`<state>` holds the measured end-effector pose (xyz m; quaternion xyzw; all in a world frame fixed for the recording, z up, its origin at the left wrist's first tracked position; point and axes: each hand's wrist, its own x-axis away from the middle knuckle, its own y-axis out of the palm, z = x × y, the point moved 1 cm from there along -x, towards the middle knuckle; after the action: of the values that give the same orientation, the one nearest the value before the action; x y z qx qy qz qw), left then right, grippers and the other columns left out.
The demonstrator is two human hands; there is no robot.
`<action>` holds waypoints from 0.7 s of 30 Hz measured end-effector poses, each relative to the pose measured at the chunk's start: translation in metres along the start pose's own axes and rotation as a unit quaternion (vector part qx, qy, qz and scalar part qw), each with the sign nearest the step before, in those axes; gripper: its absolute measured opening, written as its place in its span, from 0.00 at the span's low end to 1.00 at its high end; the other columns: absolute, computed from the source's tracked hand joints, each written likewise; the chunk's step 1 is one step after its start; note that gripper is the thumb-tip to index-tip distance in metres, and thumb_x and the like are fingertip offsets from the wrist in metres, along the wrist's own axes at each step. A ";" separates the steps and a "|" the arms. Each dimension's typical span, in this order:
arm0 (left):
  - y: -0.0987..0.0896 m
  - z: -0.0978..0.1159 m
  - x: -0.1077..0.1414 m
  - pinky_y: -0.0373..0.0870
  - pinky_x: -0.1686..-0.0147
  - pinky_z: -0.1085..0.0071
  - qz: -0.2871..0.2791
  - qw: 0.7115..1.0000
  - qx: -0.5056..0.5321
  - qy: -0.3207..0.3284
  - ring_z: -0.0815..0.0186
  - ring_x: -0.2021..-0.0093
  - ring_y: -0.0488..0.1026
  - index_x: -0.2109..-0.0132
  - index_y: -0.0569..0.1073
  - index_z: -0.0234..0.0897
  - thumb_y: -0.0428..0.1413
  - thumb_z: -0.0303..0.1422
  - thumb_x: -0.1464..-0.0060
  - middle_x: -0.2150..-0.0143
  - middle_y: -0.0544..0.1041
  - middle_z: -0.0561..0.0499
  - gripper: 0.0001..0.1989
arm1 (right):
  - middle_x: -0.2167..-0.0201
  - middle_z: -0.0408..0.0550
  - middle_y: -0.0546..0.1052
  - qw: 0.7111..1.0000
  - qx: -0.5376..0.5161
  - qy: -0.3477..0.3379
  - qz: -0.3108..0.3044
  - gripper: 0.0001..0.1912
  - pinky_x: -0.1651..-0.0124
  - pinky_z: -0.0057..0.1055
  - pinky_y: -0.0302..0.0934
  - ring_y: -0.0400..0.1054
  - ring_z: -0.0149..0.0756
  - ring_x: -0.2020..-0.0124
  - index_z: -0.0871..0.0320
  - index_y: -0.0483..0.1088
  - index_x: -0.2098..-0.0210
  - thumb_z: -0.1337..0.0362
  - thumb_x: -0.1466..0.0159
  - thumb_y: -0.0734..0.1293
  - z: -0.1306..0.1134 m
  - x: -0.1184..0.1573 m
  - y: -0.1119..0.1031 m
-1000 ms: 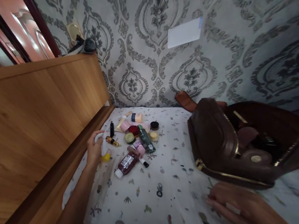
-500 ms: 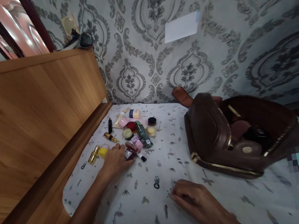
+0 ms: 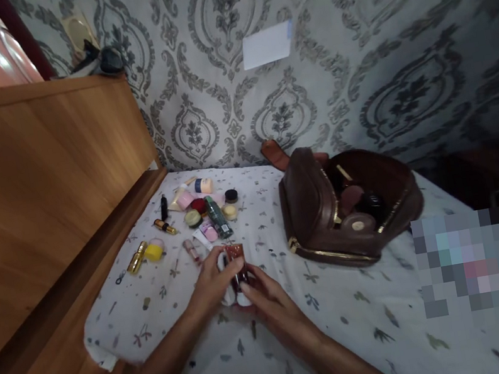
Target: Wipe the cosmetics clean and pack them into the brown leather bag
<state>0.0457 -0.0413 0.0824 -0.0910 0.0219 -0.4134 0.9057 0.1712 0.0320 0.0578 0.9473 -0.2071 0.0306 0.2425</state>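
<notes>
My left hand (image 3: 211,281) and my right hand (image 3: 268,295) meet above the patterned cloth, both closed around a few small cosmetic items. Between the thumbs a dark red tube (image 3: 238,268) shows, with white parts beside and below it; their exact shapes are partly hidden by the fingers. Just beyond my hands lie a small pinkish tube (image 3: 191,251), a green bottle (image 3: 217,216) and a pink item (image 3: 208,231). Farther left are a yellow item (image 3: 153,251) and a gold tube (image 3: 137,258).
An open brown bag (image 3: 316,214) with items inside stands at the right on the cloth (image 3: 278,361). A wooden panel (image 3: 48,182) borders the left side. Patterned wallpaper (image 3: 176,33) rises behind. A pixelated patch covers the lower right.
My left hand has come away from the cosmetics pile, bringing several items toward me. My right hand has moved up and left to join it and now grips them too. The view has shifted right.
</notes>
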 end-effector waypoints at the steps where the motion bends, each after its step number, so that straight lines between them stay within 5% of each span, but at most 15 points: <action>1: 0.004 0.002 0.003 0.70 0.56 0.66 0.000 0.999 -0.033 0.025 0.60 0.57 0.74 0.54 0.71 0.37 0.56 0.45 0.44 0.59 0.78 0.50 0.18 | 0.41 0.49 0.69 1.000 -0.018 -0.006 0.015 0.30 0.55 0.38 0.70 0.65 0.46 0.42 0.45 0.66 0.44 0.48 0.43 0.72 0.000 0.000 -0.001; 6: 0.009 0.010 0.022 0.66 0.47 0.64 0.105 0.956 -0.195 0.190 0.60 0.49 0.72 0.44 0.67 0.37 0.47 0.36 0.35 0.50 0.75 0.44 0.15 | 0.55 0.48 0.75 0.996 -0.058 -0.002 0.064 0.29 0.66 0.31 0.66 0.72 0.36 0.65 0.51 0.68 0.49 0.49 0.46 0.75 0.001 -0.001 -0.013; 10: 0.020 0.010 0.034 0.63 0.43 0.59 0.013 0.865 -0.309 0.395 0.58 0.44 0.69 0.43 0.69 0.38 0.45 0.30 0.34 0.47 0.77 0.42 0.16 | 0.63 0.44 0.75 0.997 -0.034 -0.053 0.046 0.24 0.71 0.27 0.63 0.69 0.32 0.71 0.54 0.69 0.55 0.50 0.46 0.75 0.007 -0.004 -0.017; 12: 0.022 0.011 0.030 0.57 0.40 0.52 -0.008 0.833 -0.350 0.429 0.55 0.42 0.68 0.48 0.73 0.38 0.46 0.29 0.34 0.50 0.79 0.44 0.14 | 0.63 0.44 0.75 0.998 0.000 -0.058 0.030 0.22 0.72 0.27 0.63 0.68 0.32 0.71 0.55 0.70 0.57 0.50 0.45 0.74 0.009 -0.003 -0.019; 14: 0.018 0.015 0.019 0.55 0.40 0.49 -0.006 0.853 -0.350 0.387 0.54 0.44 0.70 0.55 0.75 0.37 0.45 0.31 0.34 0.54 0.80 0.44 0.14 | 0.62 0.45 0.75 0.998 0.041 -0.036 0.008 0.22 0.74 0.26 0.63 0.68 0.31 0.72 0.55 0.70 0.54 0.50 0.43 0.73 0.009 -0.001 -0.021; 16: 0.009 0.021 0.006 0.63 0.46 0.54 -0.025 0.913 -0.292 0.283 0.55 0.52 0.73 0.61 0.76 0.35 0.43 0.34 0.34 0.59 0.80 0.43 0.17 | 0.60 0.47 0.76 0.996 0.081 -0.034 -0.015 0.25 0.73 0.28 0.65 0.70 0.34 0.69 0.54 0.69 0.50 0.50 0.43 0.72 0.007 0.001 -0.024; 19: -0.005 0.025 -0.008 0.70 0.62 0.65 -0.081 0.988 -0.116 0.064 0.61 0.67 0.75 0.65 0.78 0.34 0.48 0.44 0.38 0.68 0.80 0.47 0.20 | 0.52 0.50 0.77 0.984 0.137 -0.105 -0.041 0.30 0.55 0.37 0.70 0.72 0.43 0.53 0.54 0.70 0.46 0.53 0.45 0.75 -0.001 0.002 -0.028; 21: -0.011 0.024 -0.009 0.71 0.64 0.68 -0.119 0.992 0.018 -0.048 0.62 0.69 0.75 0.68 0.78 0.33 0.55 0.48 0.44 0.69 0.80 0.48 0.21 | 0.46 0.50 0.76 0.973 0.171 -0.144 -0.060 0.31 0.40 0.44 0.62 0.69 0.46 0.44 0.53 0.70 0.45 0.55 0.46 0.76 -0.005 0.003 -0.029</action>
<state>0.0339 -0.0384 0.1074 -0.0961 -0.0400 -0.5138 0.8516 0.1859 0.0569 0.0499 0.9798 -0.1744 -0.0862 0.0461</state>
